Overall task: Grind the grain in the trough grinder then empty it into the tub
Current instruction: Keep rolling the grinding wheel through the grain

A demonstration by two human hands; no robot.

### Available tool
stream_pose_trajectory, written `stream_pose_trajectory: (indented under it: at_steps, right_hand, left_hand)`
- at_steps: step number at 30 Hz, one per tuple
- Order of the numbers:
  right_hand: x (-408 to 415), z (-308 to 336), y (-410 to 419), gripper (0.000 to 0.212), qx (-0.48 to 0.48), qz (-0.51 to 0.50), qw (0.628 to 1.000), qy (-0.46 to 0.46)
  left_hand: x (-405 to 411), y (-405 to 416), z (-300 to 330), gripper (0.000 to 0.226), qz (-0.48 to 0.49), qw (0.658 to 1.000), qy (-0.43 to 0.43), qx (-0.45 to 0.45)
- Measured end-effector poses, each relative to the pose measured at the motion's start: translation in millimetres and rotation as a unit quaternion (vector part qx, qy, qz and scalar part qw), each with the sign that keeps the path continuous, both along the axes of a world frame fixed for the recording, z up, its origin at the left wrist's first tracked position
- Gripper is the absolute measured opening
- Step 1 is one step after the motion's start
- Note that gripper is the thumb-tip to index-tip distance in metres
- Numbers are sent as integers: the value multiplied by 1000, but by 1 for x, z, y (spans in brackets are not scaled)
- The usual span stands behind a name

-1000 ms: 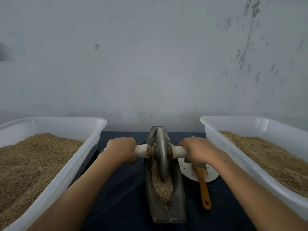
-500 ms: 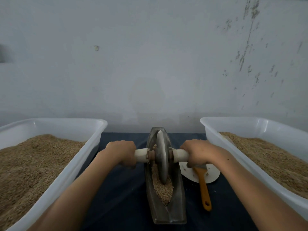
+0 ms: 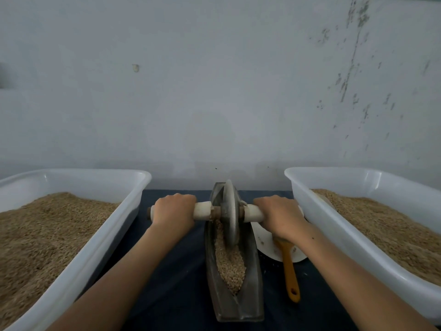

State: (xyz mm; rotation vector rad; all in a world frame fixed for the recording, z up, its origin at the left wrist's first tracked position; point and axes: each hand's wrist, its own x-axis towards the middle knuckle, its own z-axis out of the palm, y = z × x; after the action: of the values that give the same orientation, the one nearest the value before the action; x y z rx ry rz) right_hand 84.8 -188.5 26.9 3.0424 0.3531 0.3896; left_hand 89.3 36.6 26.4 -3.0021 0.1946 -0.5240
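Note:
A dark metal boat-shaped trough grinder (image 3: 235, 304) lies lengthwise on the dark cloth between two tubs. Tan grain (image 3: 230, 266) fills its groove. An upright metal wheel (image 3: 230, 211) stands in the groove toward the far end, on a pale wooden axle (image 3: 202, 210). My left hand (image 3: 174, 212) grips the axle's left handle. My right hand (image 3: 280, 216) grips the right handle. Both fists are curled round the wood. A white tub (image 3: 334, 225) on the right holds tan grain, and another white tub (image 3: 100, 244) on the left does too.
A white plate (image 3: 266, 244) sits to the right of the trough, partly under my right wrist, with an orange-handled brush (image 3: 290, 273) lying across it. A grey wall (image 3: 214, 91) closes off the back, right behind the trough's far end.
Both hands have rolled the wheel away from me along the groove, toward the trough's far end. More grain lies uncovered in the near half.

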Motion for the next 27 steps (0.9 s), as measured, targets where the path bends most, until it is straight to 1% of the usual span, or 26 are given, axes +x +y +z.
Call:
stream_pose_trajectory:
  at_steps: [1, 3, 5, 6, 8, 10, 12, 14, 17, 18, 20, 21, 23, 27]
  right_hand:
    - [-1, 4, 0, 11, -12, 4, 1000, 24]
    - [-2, 12, 0, 22, -42, 11, 994, 97]
    - [-5, 19, -1, 33, -42, 9, 983, 176]
    - [-5, 20, -1, 37, -30, 5, 978, 205]
    - [-6, 21, -2, 42, -11, 3, 973, 230]
    - [-6, 21, -2, 40, -16, 10, 976, 217]
    - [-5, 18, -1, 35, -29, 13, 984, 178]
    - [-4, 12, 0, 27, -27, 12, 993, 112]
    - [-2, 1, 2, 9, 2, 3, 1000, 1]
    - [-2, -1, 2, 8, 9, -1, 1000, -16]
    - [-1, -3, 2, 11, 16, -3, 1000, -19]
    - [-1, -3, 2, 11, 15, -2, 1000, -14]
    - [-2, 1, 2, 11, 3, 3, 1000, 10]
    - [-4, 15, 1, 28, -38, 11, 991, 127]
  left_hand:
    - [0, 1, 2, 23, 4, 999, 34, 8]
    - [-2, 2, 9, 33, 15, 993, 117, 24]
    - [-5, 3, 16, 41, 22, 983, 179, 43]
    - [-6, 3, 18, 43, 24, 980, 193, 52]
    - [-7, 2, 20, 44, 25, 978, 200, 59]
    - [-5, 3, 18, 44, 23, 981, 188, 52]
    - [-2, 4, 14, 38, 18, 988, 150, 37]
    - [1, 5, 8, 28, 8, 996, 91, 16]
    - [3, 3, -1, 18, -5, 1000, -14, -17]
    - [3, 3, -3, 17, -9, 999, -39, -18]
    - [3, 2, -6, 18, -17, 998, -61, -7]
    - [3, 2, -5, 19, -16, 998, -55, -4]
    - [2, 2, -2, 21, -3, 1000, -12, -1]
    - [-1, 5, 11, 34, 16, 990, 129, 46]
